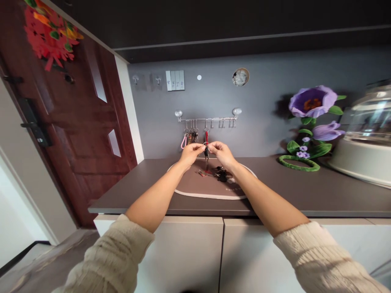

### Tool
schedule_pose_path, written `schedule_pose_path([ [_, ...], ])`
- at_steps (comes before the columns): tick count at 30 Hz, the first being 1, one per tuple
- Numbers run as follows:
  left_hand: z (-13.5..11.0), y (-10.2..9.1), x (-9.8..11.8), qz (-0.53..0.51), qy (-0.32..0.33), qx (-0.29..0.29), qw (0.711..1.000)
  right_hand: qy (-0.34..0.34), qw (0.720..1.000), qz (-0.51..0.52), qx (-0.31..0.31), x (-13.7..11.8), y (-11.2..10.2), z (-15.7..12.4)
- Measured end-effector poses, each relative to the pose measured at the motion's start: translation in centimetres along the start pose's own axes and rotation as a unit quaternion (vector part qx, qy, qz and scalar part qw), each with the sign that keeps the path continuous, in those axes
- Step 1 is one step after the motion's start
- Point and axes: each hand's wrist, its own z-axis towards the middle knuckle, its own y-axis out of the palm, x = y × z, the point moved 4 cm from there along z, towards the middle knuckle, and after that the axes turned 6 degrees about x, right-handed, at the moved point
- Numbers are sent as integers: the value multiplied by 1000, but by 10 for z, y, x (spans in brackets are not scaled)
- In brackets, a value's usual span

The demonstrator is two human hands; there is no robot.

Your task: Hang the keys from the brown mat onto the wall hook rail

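Note:
My left hand [191, 153] and my right hand [222, 152] are raised together over the counter, both pinching a key ring with a dark key [207, 151] and a red strap that hangs between them, just below the chrome hook rail [207, 119] on the wall. More key bunches [190, 137] with a pink loop hang from the rail to the left. Under my hands lies an oval brown mat [195, 185] with other keys [217, 173] on it.
The grey countertop [305, 191] tops white cabinets. Purple fabric flowers [311, 122] stand at the right, beside a large domed appliance [366, 134]. A dark red door [67, 122] with a black handle is at the left. Light switches [175, 80] sit above the rail.

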Motion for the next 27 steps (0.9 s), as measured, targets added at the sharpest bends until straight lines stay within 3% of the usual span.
schedule_pose_path([
  [12,-2,1,5,18,11,13,1000,59,996,60,12,-10,-3,4],
  [16,-1,0,2,17,2,24,1000,76,995,66,17,-11,-8,17],
  [27,-2,2,-5,38,-10,23,999,120,983,85,108,-13,-22,61],
])
